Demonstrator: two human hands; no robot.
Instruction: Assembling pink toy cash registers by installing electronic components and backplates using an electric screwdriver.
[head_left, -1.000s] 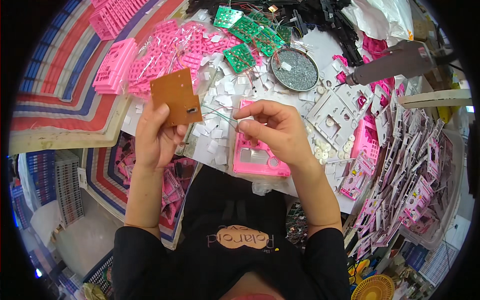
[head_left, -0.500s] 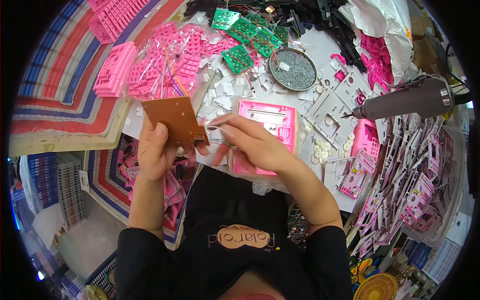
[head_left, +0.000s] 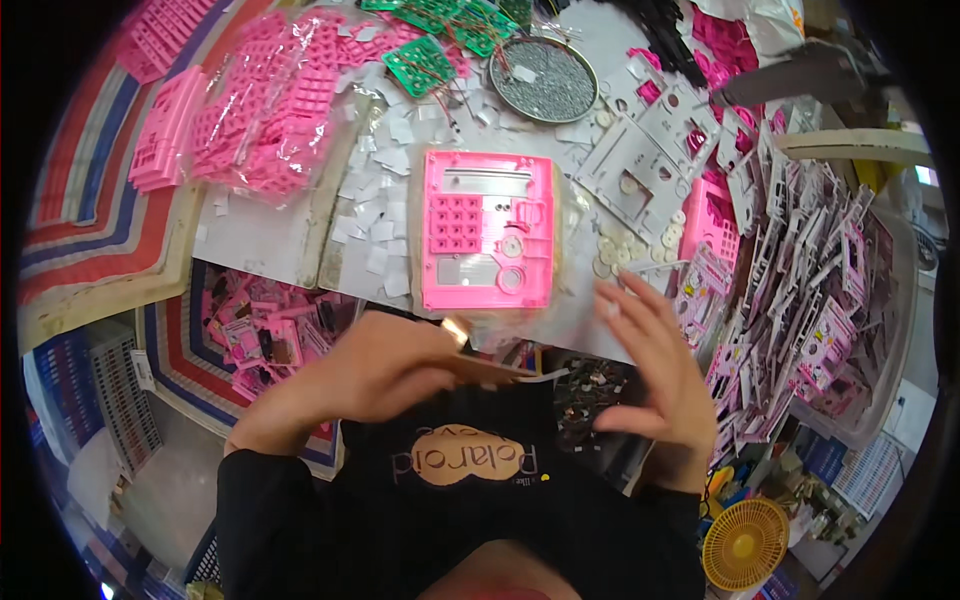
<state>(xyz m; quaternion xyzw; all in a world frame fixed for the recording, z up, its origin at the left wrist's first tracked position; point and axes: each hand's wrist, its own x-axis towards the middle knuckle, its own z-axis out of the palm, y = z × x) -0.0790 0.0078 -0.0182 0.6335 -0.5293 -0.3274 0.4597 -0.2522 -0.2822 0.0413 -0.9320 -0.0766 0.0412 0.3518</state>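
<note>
My left hand (head_left: 375, 368) grips a brown circuit board (head_left: 488, 370), held low in front of my chest and seen almost edge-on. A narrow white strip (head_left: 545, 376) sticks out past the board's right end. My right hand (head_left: 655, 375) is apart from the board, fingers spread and holding nothing, over the table's front edge near several small white wheels (head_left: 605, 262). Beyond both hands, a pink plastic casing (head_left: 543, 225) lies open side up, with a pink button grid and silvery plates in it.
Green circuit boards (head_left: 418, 66) with wires and a round dish of small metal parts (head_left: 545, 82) lie at the back. Bagged pink parts (head_left: 270, 110) are at left. A dark electric screwdriver (head_left: 800, 82) hangs at right above a bin of printed panels (head_left: 800, 300).
The circuit board has come down toward my chest and tipped edge-on in my left hand. My right hand has moved off to the right and spread its fingers. The whole view has shifted.
</note>
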